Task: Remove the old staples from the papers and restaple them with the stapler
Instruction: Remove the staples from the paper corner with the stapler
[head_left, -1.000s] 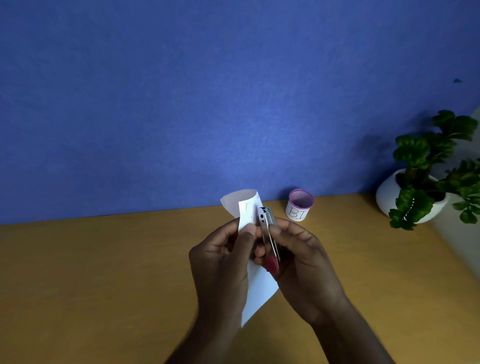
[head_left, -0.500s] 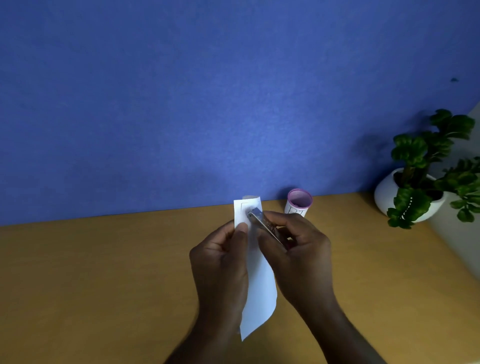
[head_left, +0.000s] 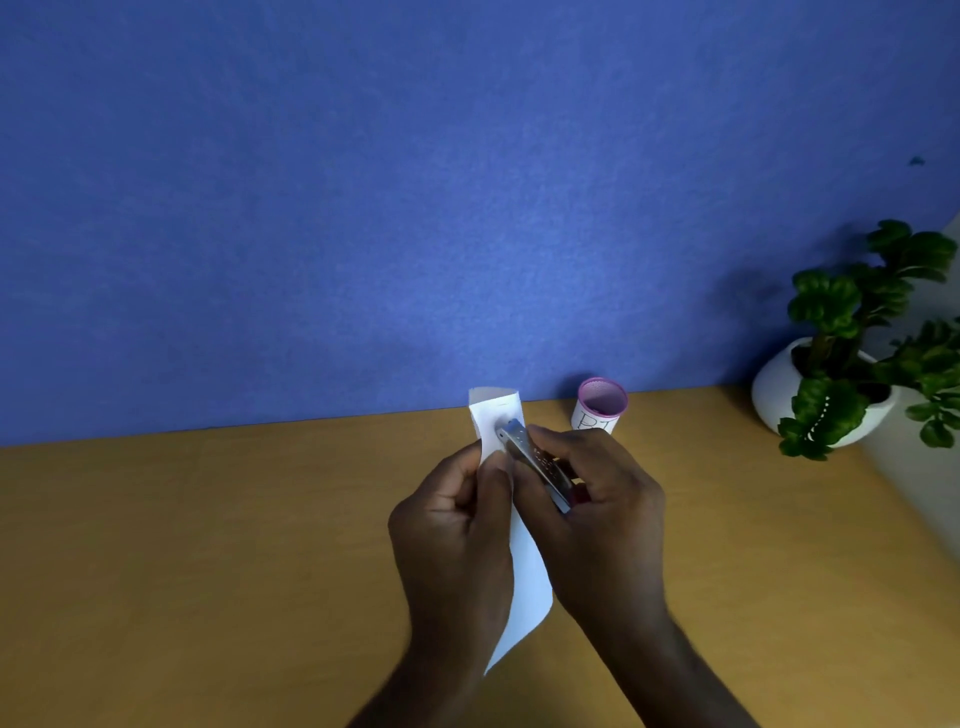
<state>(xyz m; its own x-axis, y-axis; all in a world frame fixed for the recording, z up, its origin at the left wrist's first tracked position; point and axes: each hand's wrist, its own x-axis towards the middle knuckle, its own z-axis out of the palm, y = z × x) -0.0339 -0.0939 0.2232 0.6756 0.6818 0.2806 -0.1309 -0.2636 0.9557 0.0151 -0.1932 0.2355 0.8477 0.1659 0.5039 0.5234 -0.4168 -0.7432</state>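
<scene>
I hold white papers upright above the wooden table. My left hand pinches their left edge near the top. My right hand grips a small metal stapler, with a bit of red showing at its rear. The stapler lies slanted, its front end against the upper part of the papers. The top of the papers curls back. No staple is visible at this size.
A small white cup with a pink rim stands at the back of the table near the blue wall. A green plant in a white pot stands at the back right, beside a pale surface along the right edge.
The stapler turned from upright to slanted, with its front end now against the top of the papers. The papers straightened and rose slightly. Both hands kept their hold.
</scene>
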